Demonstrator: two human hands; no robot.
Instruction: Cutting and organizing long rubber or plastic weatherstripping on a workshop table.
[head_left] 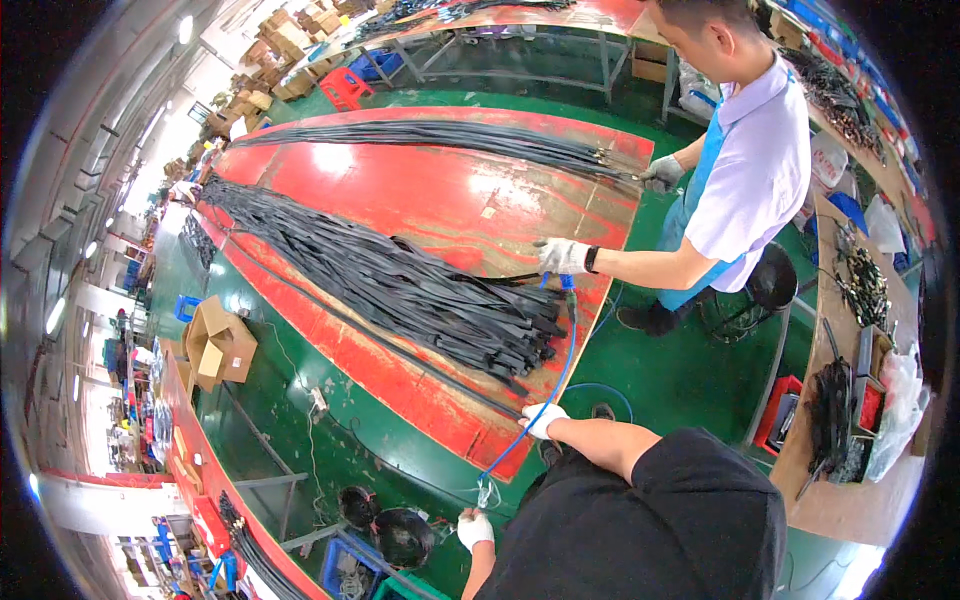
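My right hand (543,420), in a white glove, is at the near corner of a long red table (440,190), closed on the end of a long black tube (400,352) lying along the table's edge. Lower down, my left hand (475,528), also gloved, has curled fingers; what they hold is too small to make out. Close above it hangs a coiled clear piece (488,492) at the lower end of a blue hose (560,375). A thick bundle of flat black sleeves (400,280) spreads over the table beside my right hand.
Across the corner a co-worker (740,170) in gloves holds a blue tool (567,282) by the bundle's end. More black tubes (430,132) lie along the far edge. A cardboard box (218,345), black buckets (403,535) and a blue crate (355,570) stand at left.
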